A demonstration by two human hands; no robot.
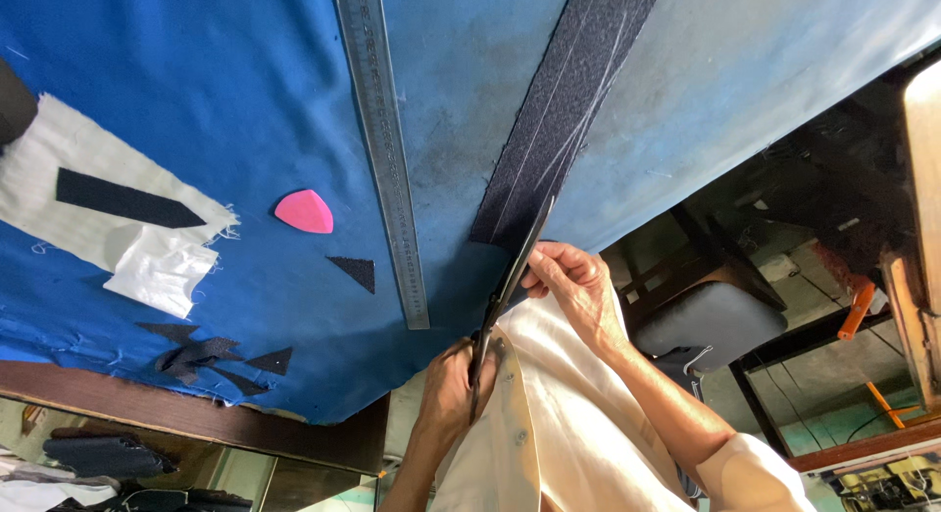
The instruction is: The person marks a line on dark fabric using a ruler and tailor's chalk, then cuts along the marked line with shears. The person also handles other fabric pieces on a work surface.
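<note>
A long dark navy fabric strip (564,110) with white chalk lines lies on the blue cloth-covered table (196,81). My left hand (453,380) grips the handles of dark scissors (512,272), whose blades point up along the strip's near end. My right hand (578,287) pinches that end of the strip right beside the blades, at the table's edge. My cream buttoned shirt (549,414) fills the space below both hands.
A long metal ruler (387,149) lies left of the strip, with a pink tailor's chalk (305,212) and a dark triangular scrap (355,271) nearby. White cloth pieces (118,208) and more dark scraps (211,357) sit at the left. A dark-seated stool (706,321) stands at the right.
</note>
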